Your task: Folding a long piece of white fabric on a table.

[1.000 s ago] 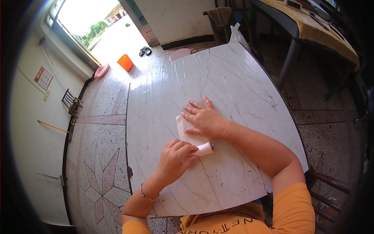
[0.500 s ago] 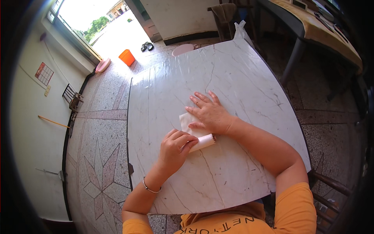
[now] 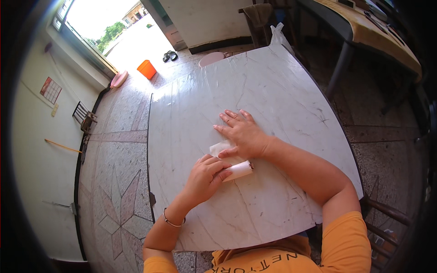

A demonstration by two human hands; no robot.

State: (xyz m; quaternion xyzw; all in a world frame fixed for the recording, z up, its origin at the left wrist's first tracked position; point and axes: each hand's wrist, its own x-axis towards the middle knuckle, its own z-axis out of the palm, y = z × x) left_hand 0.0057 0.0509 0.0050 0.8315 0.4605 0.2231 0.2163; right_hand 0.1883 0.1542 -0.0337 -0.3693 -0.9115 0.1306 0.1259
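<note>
A small white roll (image 3: 240,170), which looks like rolled paper or thin cloth, lies on the marble-patterned table (image 3: 277,204). Its right end shows a dark, uneven core. My left hand (image 3: 203,179) is closed around the left part of the roll, fingers over the top and thumb along the near side. From the far side of the roll a loose white flap (image 3: 219,148) runs flat on the tabletop. Palm down, my right hand (image 3: 246,137) rests with fingers spread, its thumb at the flap. The palm hides part of the flap.
An orange bucket (image 3: 146,69) and dark sandals (image 3: 170,56) are on the floor by the open doorway. A pink stool (image 3: 212,59) stands past the table's far edge, and a white plastic bag (image 3: 278,35) hangs at its far corner. A wooden chair (image 3: 387,211) is close on the right.
Less of the white flap shows beyond the roll. Both hands have shifted slightly, with the left still gripping the roll and the right still flat.
</note>
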